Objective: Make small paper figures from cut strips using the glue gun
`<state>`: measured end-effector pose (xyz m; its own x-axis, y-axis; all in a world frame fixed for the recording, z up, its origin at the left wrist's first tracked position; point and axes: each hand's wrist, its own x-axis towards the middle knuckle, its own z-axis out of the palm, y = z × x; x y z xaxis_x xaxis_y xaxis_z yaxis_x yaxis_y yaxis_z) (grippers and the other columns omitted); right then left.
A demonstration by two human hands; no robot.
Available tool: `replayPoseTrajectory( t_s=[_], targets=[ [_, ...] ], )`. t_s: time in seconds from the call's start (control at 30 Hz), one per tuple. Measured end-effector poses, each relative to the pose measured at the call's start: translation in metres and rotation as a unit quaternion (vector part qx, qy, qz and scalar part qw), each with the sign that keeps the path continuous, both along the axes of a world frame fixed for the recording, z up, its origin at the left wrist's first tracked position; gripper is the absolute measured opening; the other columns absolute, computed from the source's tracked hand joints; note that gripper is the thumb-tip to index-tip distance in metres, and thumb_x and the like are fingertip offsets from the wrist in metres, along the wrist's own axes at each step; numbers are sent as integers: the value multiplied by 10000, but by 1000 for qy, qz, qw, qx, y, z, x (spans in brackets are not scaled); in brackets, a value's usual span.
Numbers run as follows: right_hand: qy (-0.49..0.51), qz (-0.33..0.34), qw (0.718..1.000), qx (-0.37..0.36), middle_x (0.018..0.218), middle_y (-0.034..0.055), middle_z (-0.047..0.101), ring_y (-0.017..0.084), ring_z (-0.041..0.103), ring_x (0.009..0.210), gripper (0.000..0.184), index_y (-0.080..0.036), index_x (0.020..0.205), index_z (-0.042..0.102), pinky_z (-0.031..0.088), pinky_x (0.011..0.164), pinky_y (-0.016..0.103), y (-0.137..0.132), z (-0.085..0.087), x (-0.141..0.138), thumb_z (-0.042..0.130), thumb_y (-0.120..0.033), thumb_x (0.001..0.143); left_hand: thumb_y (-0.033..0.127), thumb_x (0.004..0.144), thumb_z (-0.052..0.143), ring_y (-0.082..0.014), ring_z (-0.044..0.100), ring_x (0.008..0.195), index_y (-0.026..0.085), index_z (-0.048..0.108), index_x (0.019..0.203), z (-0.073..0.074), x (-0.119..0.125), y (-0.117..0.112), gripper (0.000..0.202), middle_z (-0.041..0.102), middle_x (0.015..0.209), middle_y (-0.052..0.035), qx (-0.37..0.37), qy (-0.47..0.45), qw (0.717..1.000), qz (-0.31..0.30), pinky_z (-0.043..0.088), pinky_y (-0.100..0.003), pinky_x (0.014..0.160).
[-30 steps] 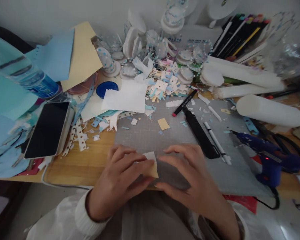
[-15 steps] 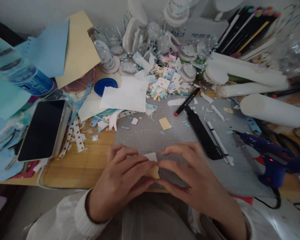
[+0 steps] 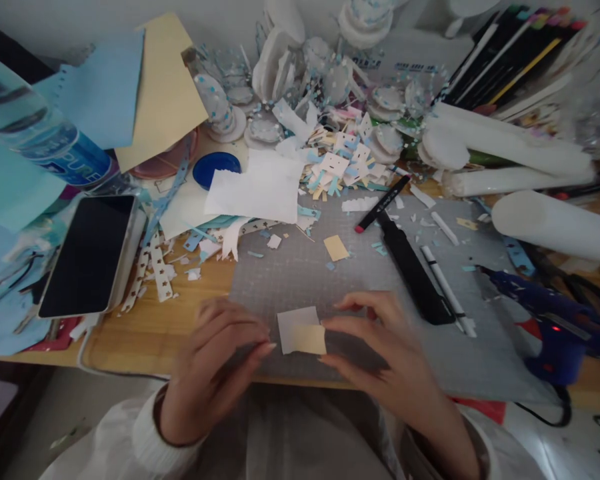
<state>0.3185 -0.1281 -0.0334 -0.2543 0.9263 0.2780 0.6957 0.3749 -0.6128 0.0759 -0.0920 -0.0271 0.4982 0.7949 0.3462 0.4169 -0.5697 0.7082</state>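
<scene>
A small white paper piece (image 3: 291, 322) lies on the grey cutting mat (image 3: 260, 283) near its front edge. A yellow paper piece (image 3: 313, 339) overlaps its lower right part. My right hand (image 3: 380, 340) is at the right end of the yellow piece, index fingertip by the upper corner and thumb by the lower one, the two apart. Just left of the white piece is my left hand (image 3: 225, 360), blurred by motion, its thumb and fingertips near each other with a gap behind them. No paper shows in it. Another yellow paper piece (image 3: 336, 248) lies farther back.
On the right are a black cutter-like tool (image 3: 415, 270), a white pen (image 3: 445, 287) and a blue glue gun (image 3: 545, 313) with a red light. A phone (image 3: 90, 253) and a water bottle (image 3: 55, 133) stand left. Paper cut-outs (image 3: 335, 163) are heaped behind.
My left hand has moved left, off the paper pieces, uncovering the white and yellow pieces. My right hand stays by the yellow piece's right end. The view has shifted slightly.
</scene>
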Motion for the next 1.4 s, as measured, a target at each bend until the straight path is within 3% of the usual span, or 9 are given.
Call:
replayPoseTrajectory(
  t_s=[0.13, 0.3, 0.47, 0.67, 0.83, 1.4],
  targets=[
    [33, 10, 999, -21, 1072, 57, 546, 202, 545, 994, 195, -261, 1050, 628, 498, 790, 335, 1, -13, -8, 639, -293, 857, 81, 827, 579, -187, 614, 793, 227, 572, 946, -13, -6, -9, 189, 698, 863, -16, 11, 45, 998, -31, 396, -370, 811],
    [31, 13, 999, -38, 1079, 57, 530, 194, 541, 989, 214, -266, 1077, 611, 504, 783, 330, 4, -20, -9, 636, -288, 866, 93, 859, 475, -186, 559, 764, 202, 497, 854, -22, -6, -13, 112, 622, 780, -23, -30, 30, 999, -3, 375, -363, 780],
    [15, 7, 999, -38, 1065, 57, 541, 195, 555, 969, 229, -264, 1087, 610, 513, 759, 332, 4, -21, -7, 639, -275, 860, 132, 878, 482, -194, 569, 777, 215, 508, 841, -26, -6, -9, 94, 639, 769, -17, -13, 52, 999, -1, 373, -362, 799],
    [-8, 9, 999, -52, 1061, 59, 547, 200, 560, 961, 241, -272, 1089, 618, 521, 737, 332, 4, -20, -6, 644, -276, 850, 170, 908, 477, -233, 629, 998, 226, 514, 854, -32, -10, -9, 86, 723, 1051, -77, 19, 50, 998, -23, 395, -398, 894],
    [-40, 19, 996, -76, 1066, 67, 541, 209, 555, 970, 242, -268, 1106, 613, 519, 760, 353, 7, -20, -4, 619, -262, 865, 151, 908, 482, -239, 604, 1133, 226, 513, 871, -34, -11, -9, 89, 713, 1150, -70, 17, 60, 997, -42, 382, -415, 960],
    [-85, 36, 991, -93, 1116, 91, 489, 222, 505, 1007, 298, -244, 1182, 583, 500, 810, 374, 6, -18, -5, 599, -243, 884, 137, 917, 471, -229, 606, 1131, 214, 524, 930, -32, -8, -9, 94, 718, 1135, -80, 23, 64, 997, -29, 384, -421, 977]
  ],
)
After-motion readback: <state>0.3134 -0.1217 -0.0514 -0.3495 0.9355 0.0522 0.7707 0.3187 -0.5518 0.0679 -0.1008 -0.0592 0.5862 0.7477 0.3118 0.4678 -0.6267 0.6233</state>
